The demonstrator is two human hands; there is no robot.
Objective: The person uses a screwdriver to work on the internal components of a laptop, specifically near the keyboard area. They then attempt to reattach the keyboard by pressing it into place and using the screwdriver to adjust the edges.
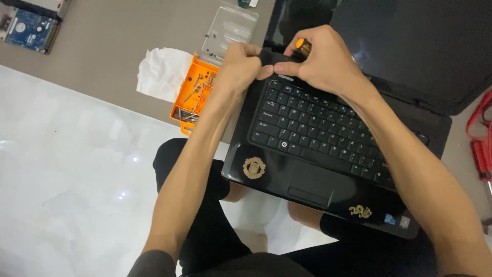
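Observation:
A black laptop (307, 174) lies open across my lap and the edge of the brown table, its keyboard facing me. My left hand (238, 66) pinches the laptop's black hinge corner at the top left of the keyboard. My right hand (320, 59) is closed around a screwdriver with an orange and black handle (303, 47), held at that same corner. The screwdriver's tip is hidden by my fingers. The dark screen (410, 46) leans back beyond my hands.
An orange screwdriver-bit case (192, 97) with a clear lid (230, 31) lies open to the left of the laptop. A crumpled white tissue (161, 72) sits beside it. A bare hard drive (28, 28) lies at the far left. Red-handled tools (482, 138) are at the right edge.

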